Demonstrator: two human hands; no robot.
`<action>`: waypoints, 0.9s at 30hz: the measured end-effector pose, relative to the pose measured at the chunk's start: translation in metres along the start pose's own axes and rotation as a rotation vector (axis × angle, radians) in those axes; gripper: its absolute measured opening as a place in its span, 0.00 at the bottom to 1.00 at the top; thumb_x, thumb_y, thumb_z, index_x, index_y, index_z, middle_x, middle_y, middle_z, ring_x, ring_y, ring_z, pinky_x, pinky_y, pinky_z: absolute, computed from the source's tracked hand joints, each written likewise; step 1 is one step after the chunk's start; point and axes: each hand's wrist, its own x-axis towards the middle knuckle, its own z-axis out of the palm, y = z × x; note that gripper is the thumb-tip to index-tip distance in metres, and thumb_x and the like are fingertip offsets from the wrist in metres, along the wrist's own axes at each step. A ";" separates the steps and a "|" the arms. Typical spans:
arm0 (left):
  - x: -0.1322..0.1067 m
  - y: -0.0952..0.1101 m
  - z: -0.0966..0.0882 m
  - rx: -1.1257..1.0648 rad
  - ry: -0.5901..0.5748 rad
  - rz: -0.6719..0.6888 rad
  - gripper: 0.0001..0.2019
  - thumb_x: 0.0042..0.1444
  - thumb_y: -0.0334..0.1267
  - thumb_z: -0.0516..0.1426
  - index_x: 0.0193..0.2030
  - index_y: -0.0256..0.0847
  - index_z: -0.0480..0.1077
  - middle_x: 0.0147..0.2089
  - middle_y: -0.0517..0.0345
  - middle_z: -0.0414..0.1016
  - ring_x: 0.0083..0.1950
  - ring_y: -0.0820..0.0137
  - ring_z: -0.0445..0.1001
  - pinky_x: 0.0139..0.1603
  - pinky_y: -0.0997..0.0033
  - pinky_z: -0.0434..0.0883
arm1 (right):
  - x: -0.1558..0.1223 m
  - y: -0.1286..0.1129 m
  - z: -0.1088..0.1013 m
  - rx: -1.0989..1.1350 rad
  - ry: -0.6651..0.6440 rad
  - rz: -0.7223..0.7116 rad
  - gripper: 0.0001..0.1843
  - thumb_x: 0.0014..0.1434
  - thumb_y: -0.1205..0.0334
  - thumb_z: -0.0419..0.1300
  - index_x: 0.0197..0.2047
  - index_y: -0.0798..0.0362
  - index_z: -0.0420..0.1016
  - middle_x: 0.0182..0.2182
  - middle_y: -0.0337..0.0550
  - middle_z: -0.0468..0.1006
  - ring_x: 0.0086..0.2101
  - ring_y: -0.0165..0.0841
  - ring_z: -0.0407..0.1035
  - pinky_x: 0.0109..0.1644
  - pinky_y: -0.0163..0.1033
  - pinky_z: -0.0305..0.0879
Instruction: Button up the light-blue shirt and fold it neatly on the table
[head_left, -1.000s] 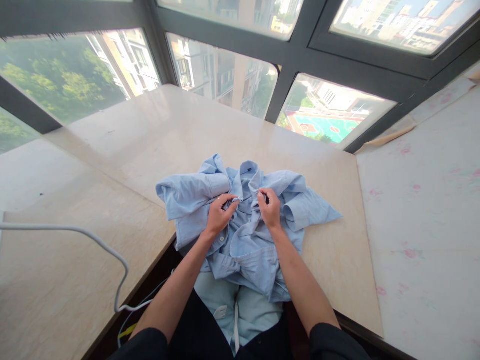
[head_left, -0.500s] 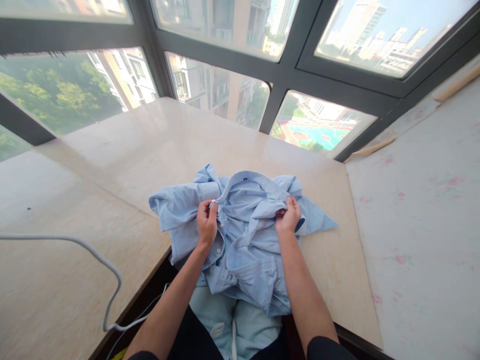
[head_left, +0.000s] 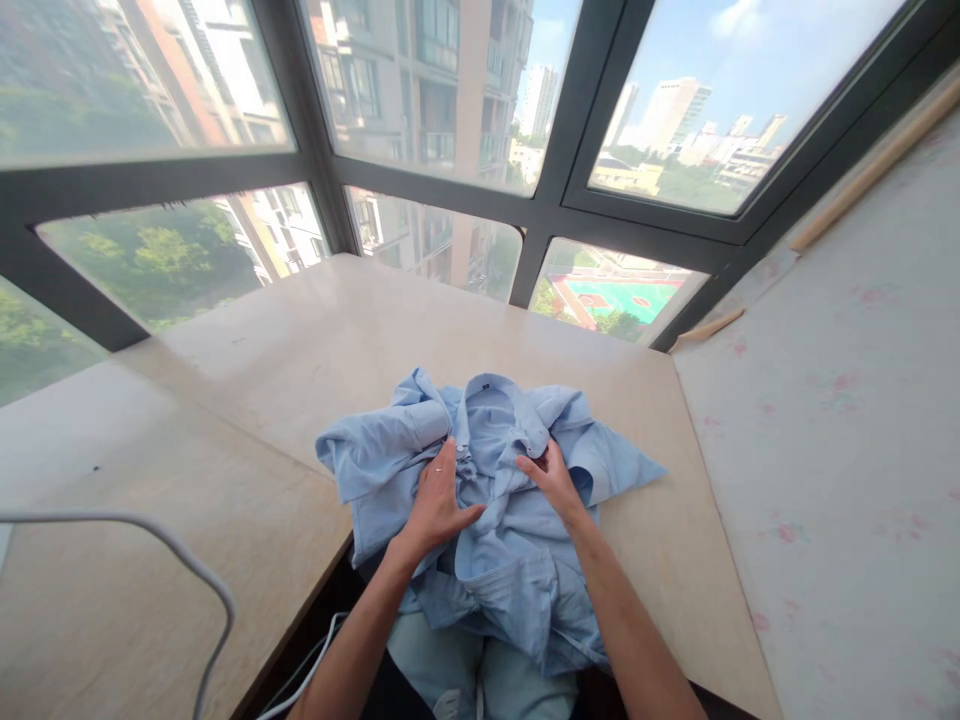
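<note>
A crumpled light-blue button-up shirt (head_left: 390, 445) lies on the beige stone window counter (head_left: 315, 340), its lower part hanging over the edge into my lap. My left hand (head_left: 437, 500) lies flat on the shirt's front just left of the button line, fingers stretched out, a ring on one finger. My right hand (head_left: 553, 478) rests on the cloth below the collar (head_left: 491, 395), fingers extended and pressing the fabric. Neither hand grips the cloth.
A white cable (head_left: 176, 555) curves over the counter at the lower left and drops off the edge. Dark window frames (head_left: 551, 215) close the counter at the back. A pale flower-patterned surface (head_left: 847, 460) lies to the right.
Both hands let go of the shirt's front edges, which they pinched apart before, and moved inward to lie flat on the cloth. The camera tilted upward.
</note>
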 end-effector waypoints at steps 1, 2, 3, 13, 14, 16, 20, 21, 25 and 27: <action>-0.002 0.000 0.001 0.053 -0.007 0.002 0.51 0.45 0.46 0.66 0.72 0.43 0.44 0.74 0.37 0.48 0.74 0.48 0.47 0.70 0.45 0.52 | -0.005 0.000 0.001 -0.059 -0.019 0.003 0.39 0.47 0.49 0.71 0.58 0.51 0.63 0.56 0.51 0.73 0.56 0.43 0.68 0.62 0.50 0.62; -0.004 0.000 0.001 0.101 0.005 -0.006 0.48 0.48 0.45 0.64 0.72 0.43 0.44 0.73 0.37 0.50 0.74 0.49 0.49 0.69 0.46 0.53 | -0.010 0.001 0.002 -0.131 -0.022 0.010 0.39 0.47 0.49 0.71 0.58 0.51 0.63 0.56 0.51 0.73 0.56 0.43 0.68 0.62 0.51 0.61; -0.004 0.000 0.001 0.146 0.028 -0.021 0.45 0.51 0.43 0.62 0.72 0.42 0.46 0.72 0.38 0.53 0.72 0.50 0.53 0.68 0.47 0.56 | -0.015 0.003 0.004 -0.217 -0.013 0.012 0.39 0.45 0.49 0.71 0.57 0.51 0.63 0.55 0.51 0.73 0.56 0.44 0.68 0.62 0.52 0.61; 0.019 0.010 -0.023 0.222 0.074 -0.163 0.25 0.51 0.23 0.49 0.54 0.40 0.72 0.51 0.44 0.76 0.50 0.58 0.76 0.51 0.63 0.70 | -0.034 -0.016 0.018 -0.687 0.148 -0.074 0.12 0.53 0.58 0.60 0.41 0.50 0.76 0.32 0.43 0.79 0.34 0.39 0.72 0.41 0.42 0.66; 0.021 0.007 -0.027 0.147 0.093 -0.170 0.23 0.50 0.23 0.49 0.50 0.39 0.74 0.49 0.45 0.77 0.49 0.58 0.76 0.51 0.62 0.71 | -0.035 -0.022 0.015 -0.658 0.131 -0.084 0.10 0.55 0.57 0.58 0.38 0.50 0.76 0.30 0.41 0.78 0.32 0.37 0.71 0.40 0.40 0.65; 0.024 0.000 -0.036 -0.037 0.184 -0.206 0.20 0.48 0.24 0.50 0.45 0.39 0.76 0.46 0.48 0.79 0.48 0.59 0.77 0.52 0.61 0.71 | -0.034 -0.036 0.005 -0.540 0.150 -0.086 0.11 0.56 0.55 0.57 0.33 0.51 0.76 0.27 0.39 0.77 0.29 0.34 0.68 0.37 0.38 0.64; 0.038 -0.014 -0.065 -0.388 0.488 -0.332 0.16 0.45 0.29 0.52 0.40 0.40 0.75 0.41 0.52 0.79 0.45 0.61 0.76 0.51 0.61 0.71 | -0.025 -0.071 -0.026 -0.018 0.370 -0.004 0.14 0.49 0.50 0.63 0.31 0.52 0.75 0.25 0.37 0.76 0.28 0.33 0.68 0.32 0.36 0.64; 0.044 -0.016 -0.075 -0.457 0.576 -0.360 0.15 0.45 0.31 0.53 0.39 0.40 0.74 0.41 0.53 0.79 0.44 0.62 0.76 0.51 0.61 0.71 | -0.022 -0.080 -0.036 0.124 0.433 0.017 0.15 0.46 0.51 0.65 0.33 0.52 0.76 0.26 0.37 0.78 0.28 0.33 0.69 0.32 0.36 0.65; 0.070 -0.023 -0.123 -0.726 0.889 -0.412 0.13 0.41 0.32 0.56 0.37 0.39 0.72 0.37 0.56 0.76 0.39 0.68 0.74 0.45 0.68 0.71 | -0.005 -0.112 -0.075 0.381 0.676 -0.007 0.16 0.39 0.58 0.69 0.33 0.53 0.77 0.30 0.39 0.80 0.31 0.33 0.73 0.35 0.37 0.70; 0.084 -0.026 -0.151 -0.804 1.016 -0.378 0.13 0.40 0.31 0.56 0.36 0.38 0.71 0.34 0.59 0.74 0.36 0.71 0.72 0.43 0.71 0.71 | 0.003 -0.121 -0.090 0.396 0.759 -0.052 0.14 0.40 0.60 0.68 0.32 0.54 0.76 0.29 0.37 0.79 0.30 0.32 0.73 0.35 0.37 0.71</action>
